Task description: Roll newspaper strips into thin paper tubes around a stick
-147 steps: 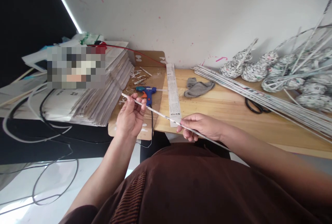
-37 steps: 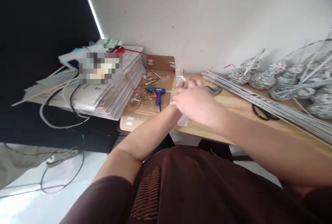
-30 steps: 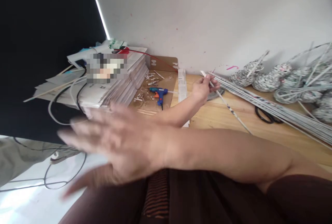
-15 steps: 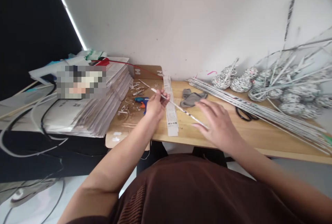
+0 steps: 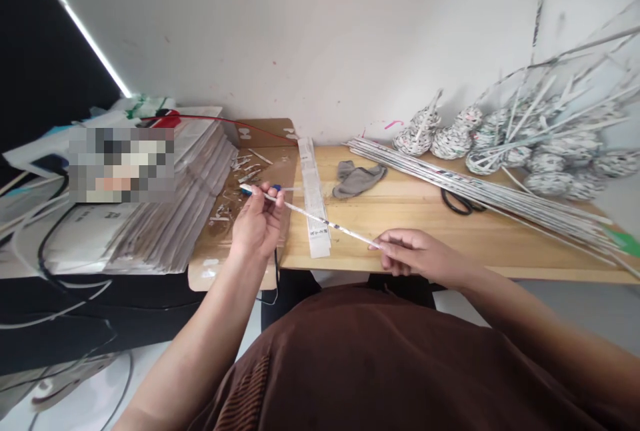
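Observation:
A thin rolled paper stick [image 5: 325, 221] slants across the front of the table, white with dark printed marks. My left hand [image 5: 260, 218] is closed on its upper left end, above the cardboard's edge. The lower right end is pinched between the fingers of my right hand [image 5: 410, 252]. Beneath the stick lies a flat stack of printed paper strips [image 5: 313, 201]. Behind my left hand, a blue tool [image 5: 245, 189] is mostly hidden. A crumpled grey cloth [image 5: 361, 179] rests right of the strips.
Tall paper stacks [image 5: 185, 198] stand at the left. Paper scraps litter the cardboard [image 5: 210, 264]. A bundle of paper sticks [image 5: 480, 198], black-handled scissors [image 5: 455, 203] and several woven paper shapes [image 5: 457, 141] occupy the right. A red cable [image 5: 215, 118] crosses the back.
My right hand has moved down and closed on the stick's right end. My left hand has shifted left and down with the other end. The view has turned slightly.

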### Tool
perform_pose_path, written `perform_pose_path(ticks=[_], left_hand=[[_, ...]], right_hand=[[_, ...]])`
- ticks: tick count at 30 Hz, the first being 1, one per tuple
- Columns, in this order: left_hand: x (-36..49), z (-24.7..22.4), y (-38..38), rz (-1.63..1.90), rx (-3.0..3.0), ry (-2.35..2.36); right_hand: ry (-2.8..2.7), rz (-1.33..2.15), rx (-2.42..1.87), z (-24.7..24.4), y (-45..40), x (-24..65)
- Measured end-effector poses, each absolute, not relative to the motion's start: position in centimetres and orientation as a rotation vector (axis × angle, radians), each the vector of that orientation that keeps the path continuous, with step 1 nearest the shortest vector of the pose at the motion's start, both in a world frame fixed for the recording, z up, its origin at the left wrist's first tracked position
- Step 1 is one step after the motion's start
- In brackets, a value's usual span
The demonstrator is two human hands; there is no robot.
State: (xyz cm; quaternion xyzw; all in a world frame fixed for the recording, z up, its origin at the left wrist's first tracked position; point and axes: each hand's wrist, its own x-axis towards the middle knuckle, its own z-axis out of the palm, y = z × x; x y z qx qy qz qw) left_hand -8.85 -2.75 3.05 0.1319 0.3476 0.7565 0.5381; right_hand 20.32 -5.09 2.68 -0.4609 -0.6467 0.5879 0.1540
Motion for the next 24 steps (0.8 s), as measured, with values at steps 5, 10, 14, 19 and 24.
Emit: perform_pose_path(ticks=[5,10,14,19,24], left_hand=[[-9.2,3.2,-3.6,1.793,0.266,0.857],[-9.1,3.9,-4.0,1.819,0.276,0.869],[-9.0,4.0,-4.1,1.813,0.302,0.891],[-9.2,3.6,-4.5,1.828,0.352,0.909],[-9.1,3.0,-4.6,1.835,0.322,0.944]], right_hand=[[-1.7,1.851,-1.267,2.4,-5.4,20.9],[-1.579,2.09,-1.201,2.3,-5.5,20.2],[-1.9,1.769,-1.272,2.7,-5.2,18.7],[-2.193,1.251,-1.305,2.8,-5.1,17.8],[-2.179,1.322,-1.353,2.7,-4.9,17.9]])
